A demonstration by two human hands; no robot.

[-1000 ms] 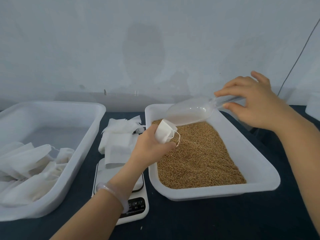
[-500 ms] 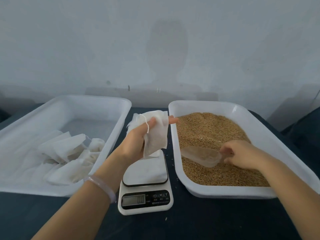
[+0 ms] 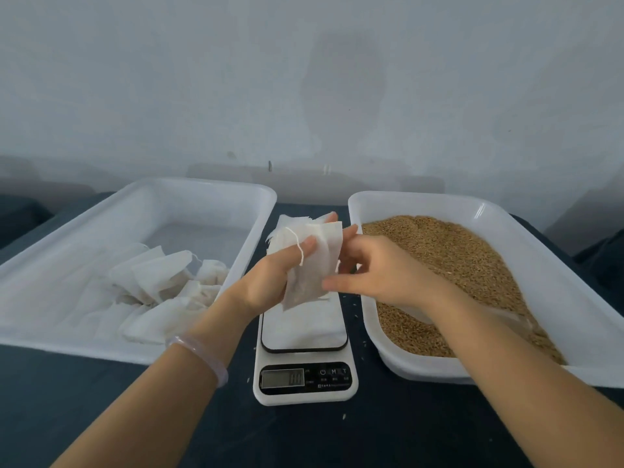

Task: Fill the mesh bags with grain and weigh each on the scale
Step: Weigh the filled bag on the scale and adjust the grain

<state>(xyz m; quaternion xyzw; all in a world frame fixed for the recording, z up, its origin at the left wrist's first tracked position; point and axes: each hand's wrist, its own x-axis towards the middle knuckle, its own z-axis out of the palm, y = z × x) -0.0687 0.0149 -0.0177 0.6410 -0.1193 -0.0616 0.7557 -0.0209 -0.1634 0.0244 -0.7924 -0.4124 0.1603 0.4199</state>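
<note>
The right hand has let go of the scoop, which now lies in the grain behind that wrist. The hand has moved left, and its fingers and thumb take the right edge of the bag. The left hand has brought the bag away from the grain; it now hangs flat from those fingers, no longer bunched, above the scale.

Small packing workspace, by the look: bare grey wall, dark table, white tray of grain, second tray of bags, digital scale.
</note>
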